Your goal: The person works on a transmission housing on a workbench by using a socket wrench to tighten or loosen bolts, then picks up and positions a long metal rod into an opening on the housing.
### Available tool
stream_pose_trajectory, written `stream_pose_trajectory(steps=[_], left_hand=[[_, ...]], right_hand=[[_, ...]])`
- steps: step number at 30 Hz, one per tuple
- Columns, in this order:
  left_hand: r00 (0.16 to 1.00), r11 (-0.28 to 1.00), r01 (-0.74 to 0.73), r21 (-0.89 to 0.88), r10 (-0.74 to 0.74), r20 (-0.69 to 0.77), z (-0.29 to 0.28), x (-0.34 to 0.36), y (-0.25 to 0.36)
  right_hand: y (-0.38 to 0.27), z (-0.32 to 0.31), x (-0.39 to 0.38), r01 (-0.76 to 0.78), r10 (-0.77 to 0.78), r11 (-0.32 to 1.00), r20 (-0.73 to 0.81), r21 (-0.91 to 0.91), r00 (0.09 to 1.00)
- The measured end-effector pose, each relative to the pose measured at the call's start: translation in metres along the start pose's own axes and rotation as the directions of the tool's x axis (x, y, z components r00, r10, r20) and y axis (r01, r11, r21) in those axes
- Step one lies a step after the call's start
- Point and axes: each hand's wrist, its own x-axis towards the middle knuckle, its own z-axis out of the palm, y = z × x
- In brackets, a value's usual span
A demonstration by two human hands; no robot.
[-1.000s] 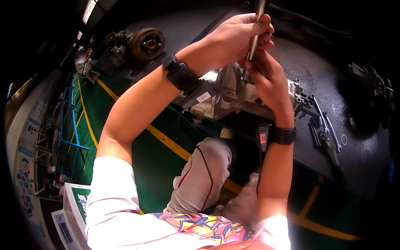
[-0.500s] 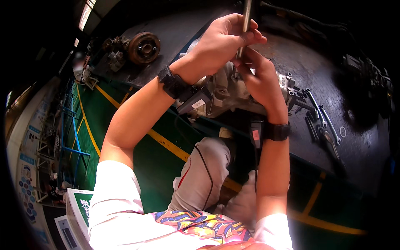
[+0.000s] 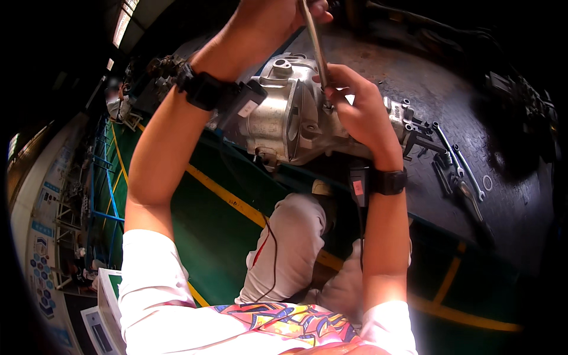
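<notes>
A long metal rod (image 3: pixel 316 44), its top cut off by the upper picture edge, leans left over a silver cast-metal gearbox housing (image 3: pixel 266 115). My left hand (image 3: pixel 278 18) is closed on the rod's upper part, with some fingers out of view. Lower down, my right hand (image 3: pixel 358 100) has thumb and fingers closed around the rod's bottom end. That end meets a small bolt-like fitting (image 3: pixel 328 107) on the housing; how they join cannot be made out. Both wrists wear black straps with small boxes.
Right of the housing, several wrenches (image 3: pixel 471 171), a ratchet-like tool (image 3: pixel 470 198) and a ring (image 3: pixel 487 182) lie on the dark bench top (image 3: pixel 438 201). Rusty parts (image 3: pixel 163 74) stand at the far left. Another person (image 3: pixel 116 106) is beyond, by the green floor (image 3: pixel 207 236).
My left hand has moved left and up, and the rod's top has swung left with it. My right hand stays near the rod's lower end. More of the housing shows.
</notes>
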Motion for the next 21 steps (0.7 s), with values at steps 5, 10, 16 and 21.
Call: stream_pose_trajectory(steps=[5,10,16,21], left_hand=[[0.999,1.000,0.011,-0.026,-0.010,0.045,0.016,-0.003,0.033],[0.998,0.969,-0.050,0.240,0.056,-0.019,0.004,0.006,0.037],[0.983,0.798,-0.078,0.598,0.162,-0.087,0.013,0.004,0.040],[0.959,0.627,-0.216,0.749,0.281,0.041,0.014,0.006,0.030]], right_hand=[[-0.006,-0.004,0.000,0.079,-0.082,0.971,-0.002,-0.226,0.997],[-0.001,-0.007,-0.001,-0.034,0.031,0.998,-0.060,-0.048,0.998],[-0.004,-0.002,0.002,0.123,-0.138,0.963,-0.043,-0.240,0.990],[0.000,0.000,0.002,0.023,-0.023,1.000,-0.051,-0.008,0.998]])
